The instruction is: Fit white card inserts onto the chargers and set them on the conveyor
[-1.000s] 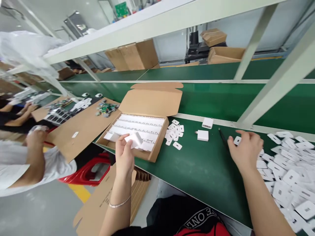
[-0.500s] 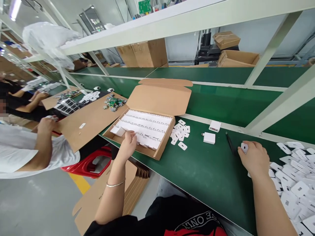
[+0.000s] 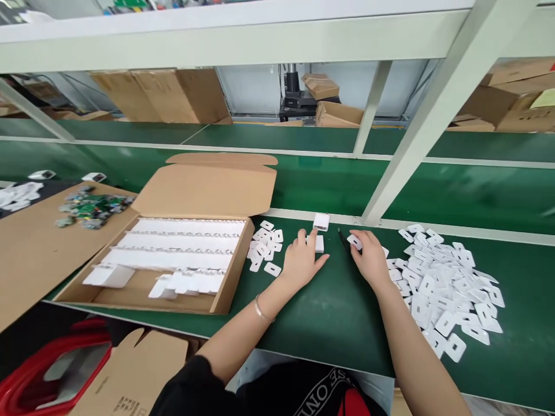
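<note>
The left hand (image 3: 300, 259), fingers spread and loosely open, reaches over a white square plastic block (image 3: 319, 245); whether it touches is unclear. The right hand (image 3: 372, 260) pinches 1 small white slotted plastic plate (image 3: 354, 241) beside a slim black pen (image 3: 342, 237). Bare green tabletop (image 3: 329, 312) runs to the near edge, between an open brown cardboard box (image 3: 241, 271) left and a white plate heap (image 3: 446, 292) right.

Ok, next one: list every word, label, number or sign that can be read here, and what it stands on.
"SE ONL": upside down on the person's black shirt; the rest does not show.
Print on the brown cardboard at lower left: too blurred to read.
Marks on the carton at upper right: too small to read.
</note>
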{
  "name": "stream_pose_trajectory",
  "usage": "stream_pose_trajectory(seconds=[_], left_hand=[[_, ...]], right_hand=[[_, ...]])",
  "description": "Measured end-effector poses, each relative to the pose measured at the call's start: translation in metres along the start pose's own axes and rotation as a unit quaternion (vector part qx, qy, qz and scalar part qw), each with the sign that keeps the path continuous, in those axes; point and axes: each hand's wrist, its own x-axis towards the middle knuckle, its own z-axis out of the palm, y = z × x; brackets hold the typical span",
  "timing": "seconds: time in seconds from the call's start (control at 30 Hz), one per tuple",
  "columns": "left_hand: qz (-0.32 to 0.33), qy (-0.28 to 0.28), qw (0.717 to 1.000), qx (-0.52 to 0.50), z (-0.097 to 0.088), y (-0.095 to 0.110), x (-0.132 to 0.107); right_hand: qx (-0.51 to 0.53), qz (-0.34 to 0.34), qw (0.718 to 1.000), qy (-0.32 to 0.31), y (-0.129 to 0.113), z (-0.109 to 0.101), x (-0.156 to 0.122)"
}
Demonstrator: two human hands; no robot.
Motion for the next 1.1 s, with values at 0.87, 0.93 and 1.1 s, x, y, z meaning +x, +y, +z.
stream_pose_trajectory(seconds=[0.87,0.93,1.1], left_hand=[[0.046,-0.153,0.918,-0.362,-0.033,-0.007,-0.026],[0.022,-0.162,0.919,-0.359,-0.03,-0.013,-0.028],[-0.025,-0.178,0.941,-0.287,-0.02,-0.02,-0.032]], right_hand=[[0.496,0.161,0.852,0.032,-0.066,-0.014,-0.007],[0.537,0.18,0.824,0.011,-0.071,-0.012,-0.008],[0.584,0.215,0.781,-0.048,-0.087,0.0,-0.017]])
